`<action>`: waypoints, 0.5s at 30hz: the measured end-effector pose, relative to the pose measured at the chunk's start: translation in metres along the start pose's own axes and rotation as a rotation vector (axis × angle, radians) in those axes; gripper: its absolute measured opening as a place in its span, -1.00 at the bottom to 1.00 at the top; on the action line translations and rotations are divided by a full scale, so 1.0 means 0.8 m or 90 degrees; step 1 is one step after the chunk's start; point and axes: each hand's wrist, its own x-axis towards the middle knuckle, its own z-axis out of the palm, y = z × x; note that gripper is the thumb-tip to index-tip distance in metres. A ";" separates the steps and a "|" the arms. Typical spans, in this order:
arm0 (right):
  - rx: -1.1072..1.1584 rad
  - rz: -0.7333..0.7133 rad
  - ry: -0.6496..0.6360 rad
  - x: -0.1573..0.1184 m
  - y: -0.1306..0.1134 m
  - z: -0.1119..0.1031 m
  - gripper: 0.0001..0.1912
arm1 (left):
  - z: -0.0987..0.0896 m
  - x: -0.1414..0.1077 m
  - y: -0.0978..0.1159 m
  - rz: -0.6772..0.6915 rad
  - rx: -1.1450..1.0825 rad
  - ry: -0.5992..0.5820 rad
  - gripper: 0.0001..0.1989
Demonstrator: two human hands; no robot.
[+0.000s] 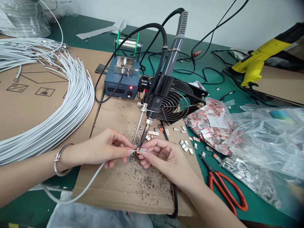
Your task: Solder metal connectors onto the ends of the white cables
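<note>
My left hand [102,148] pinches the end of a white cable [91,181], which loops down below the wrist. Between the thumb and fingers of my right hand [166,155] is a small USB connector [142,150] with an orange part. The cable end and the connector meet at the tip of a mounted soldering iron [152,110], which points down from above. A thin metal tube [139,125] runs beside the iron towards the same spot. My fingertips partly hide the joint, so I cannot tell whether the wires are attached.
Behind stand a blue solder feeder [122,82] with a solder spool [128,43] and a black fan [177,104]. Bundled white cables [80,107] lie left. Right are loose connectors [186,145], bagged connectors [211,126], orange-handled cutters [228,190] and a yellow tool [261,58].
</note>
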 end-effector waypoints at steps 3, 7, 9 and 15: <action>0.001 -0.007 -0.001 0.001 0.001 0.000 -0.77 | -0.001 0.001 0.000 0.013 -0.009 -0.008 -0.80; 0.000 -0.009 0.005 0.001 0.000 0.000 -0.76 | -0.001 0.001 0.000 0.013 -0.028 -0.015 -0.81; 0.002 -0.004 -0.002 0.000 -0.001 -0.001 -0.76 | 0.000 0.000 0.001 0.016 -0.036 -0.016 -0.81; 0.003 0.021 -0.004 -0.002 -0.005 -0.002 -0.75 | 0.002 -0.002 0.001 0.007 -0.046 -0.013 -0.80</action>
